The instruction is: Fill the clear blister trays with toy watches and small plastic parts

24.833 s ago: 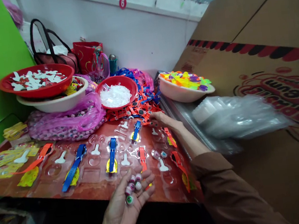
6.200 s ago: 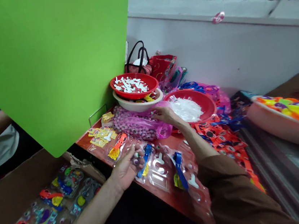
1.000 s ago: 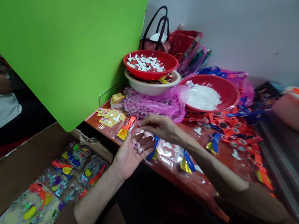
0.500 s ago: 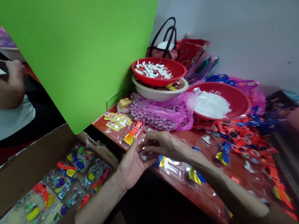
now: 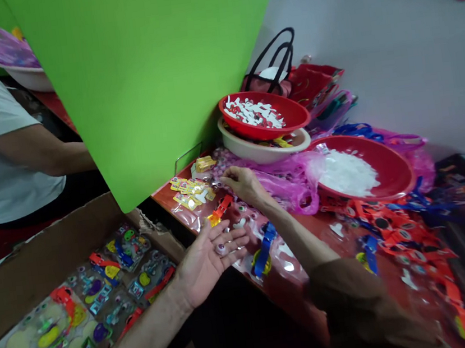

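My left hand (image 5: pixel 209 261) is palm up with its fingers spread, and a small round eyeball-like bead (image 5: pixel 220 249) rests on the fingers. My right hand (image 5: pixel 242 185) reaches across the table, thumb and fingers pinched together at the edge of a pile of similar beads (image 5: pixel 224 158) beside a pink plastic bag (image 5: pixel 288 184). Whatever lies between its fingertips is too small to make out. Just beyond my left fingertips lies an orange band with a yellow piece (image 5: pixel 220 210). A blue band (image 5: pixel 264 252) lies in clear plastic packaging below my right forearm.
A red bowl of white pieces (image 5: pixel 301 113) is stacked on a cream bowl (image 5: pixel 246 148). Another red bowl (image 5: pixel 397 168) holds white pieces. A green partition (image 5: pixel 153 82) stands behind the table. At lower left, a cardboard box (image 5: pixel 54 241) holds filled packs. A co-worker's arm (image 5: pixel 38 147) is beyond the partition.
My hands have separated. My right hand has moved away to the bead pile, while my left has opened flat with the bead showing. The view has shifted slightly left.
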A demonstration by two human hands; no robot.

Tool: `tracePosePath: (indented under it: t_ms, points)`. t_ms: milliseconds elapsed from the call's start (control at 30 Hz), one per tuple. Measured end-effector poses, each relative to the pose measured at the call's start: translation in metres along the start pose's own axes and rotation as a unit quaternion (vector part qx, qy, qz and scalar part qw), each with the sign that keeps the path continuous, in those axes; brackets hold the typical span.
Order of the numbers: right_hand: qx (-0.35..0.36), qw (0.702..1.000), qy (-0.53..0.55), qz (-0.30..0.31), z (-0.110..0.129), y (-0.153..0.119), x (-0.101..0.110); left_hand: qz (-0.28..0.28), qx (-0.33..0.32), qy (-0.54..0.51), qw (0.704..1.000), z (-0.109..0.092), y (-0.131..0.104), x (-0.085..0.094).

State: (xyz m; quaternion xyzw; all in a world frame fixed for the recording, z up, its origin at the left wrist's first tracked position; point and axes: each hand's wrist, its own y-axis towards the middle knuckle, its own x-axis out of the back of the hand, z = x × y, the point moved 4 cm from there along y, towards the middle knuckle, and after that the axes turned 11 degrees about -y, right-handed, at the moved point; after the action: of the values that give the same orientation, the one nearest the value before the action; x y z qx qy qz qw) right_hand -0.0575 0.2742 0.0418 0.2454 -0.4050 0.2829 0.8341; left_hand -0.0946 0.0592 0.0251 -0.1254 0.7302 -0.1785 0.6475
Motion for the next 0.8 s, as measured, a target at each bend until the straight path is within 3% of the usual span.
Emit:
tracePosePath:
  t_ms: [133,300,467,633,800]
  points:
    - [0.029,0.995,-0.098,0.005,-0.01,0.013,-0.021,0.01,-0.009,-0.01,1.0,-0.011,-0.004,-0.001]
    - [0.103,0.973,-0.205,-0.005,-0.005,0.004,-0.032,0.019,-0.018,-0.024,0.999,-0.017,-0.002,-0.004]
    - [0.096,0.987,-0.125,0.01,0.004,0.0,-0.017,0.024,-0.018,-0.031,0.999,-0.016,0.0,-0.006]
    - [0.1,0.993,0.029,0.047,0.052,-0.037,0.028,0.046,-0.024,-0.042,0.998,-0.016,-0.001,-0.012]
    - [0.213,0.956,0.012,0.202,0.11,-0.101,0.043,0.048,-0.036,-0.073,0.996,-0.009,-0.001,-0.02]
